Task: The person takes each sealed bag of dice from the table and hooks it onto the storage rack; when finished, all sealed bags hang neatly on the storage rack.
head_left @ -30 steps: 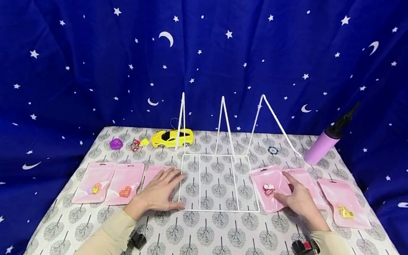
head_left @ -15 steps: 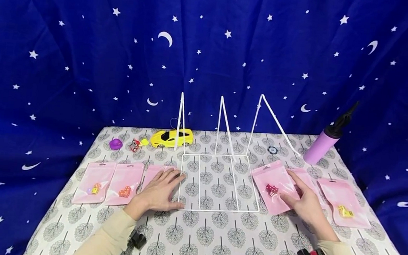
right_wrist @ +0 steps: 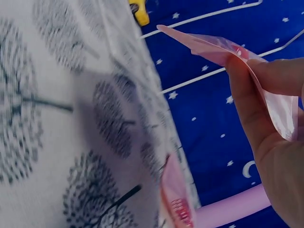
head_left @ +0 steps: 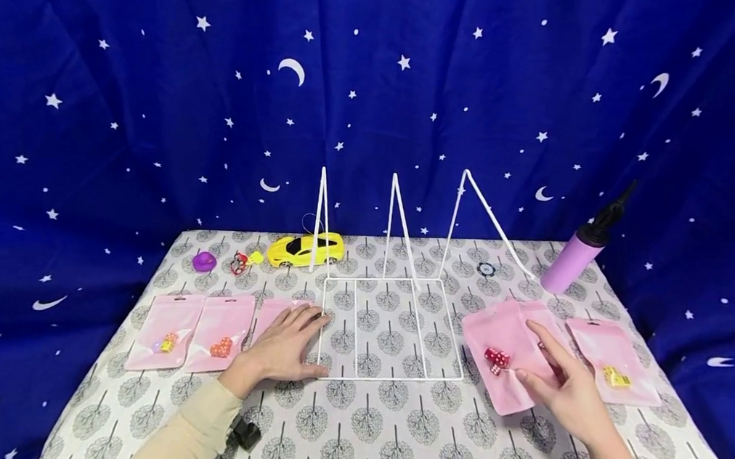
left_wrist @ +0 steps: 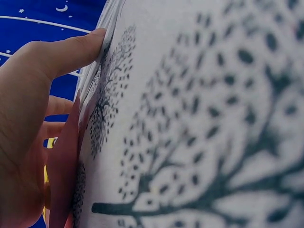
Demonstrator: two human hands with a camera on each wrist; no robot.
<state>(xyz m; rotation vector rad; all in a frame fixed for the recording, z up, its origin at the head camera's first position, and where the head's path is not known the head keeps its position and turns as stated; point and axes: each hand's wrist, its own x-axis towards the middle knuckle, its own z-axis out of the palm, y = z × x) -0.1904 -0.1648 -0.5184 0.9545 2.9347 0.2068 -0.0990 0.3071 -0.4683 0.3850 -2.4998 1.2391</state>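
My right hand (head_left: 566, 396) pinches a pink zip bag (head_left: 496, 328) between thumb and fingers. Red dice (head_left: 497, 360) show through its front. In the right wrist view, that bag (right_wrist: 209, 50) is raised above the tablecloth and bends between thumb and fingers. Behind it, another pink bag (head_left: 546, 317) lies partly covered. My left hand (head_left: 281, 349) rests with fingers extended over a pink bag (head_left: 268, 315), at the left side of a white wire rack (head_left: 389, 379). Its thumb reaches the rack's near left corner; in the left wrist view the thumb (left_wrist: 71, 54) lies along the cloth.
Two pink bags (head_left: 166, 314) with dice lie at left, and one with yellow dice (head_left: 613, 346) at right. Along the back are a purple toy (head_left: 204, 262), a small red-and-yellow item (head_left: 240, 262), a yellow toy car (head_left: 296, 250), a round chip (head_left: 486, 269) and a purple pump (head_left: 571, 265).
My right hand has lifted the bag with red dice from the table and drawn it right and nearer, away from the rack. My left hand has stayed in place.
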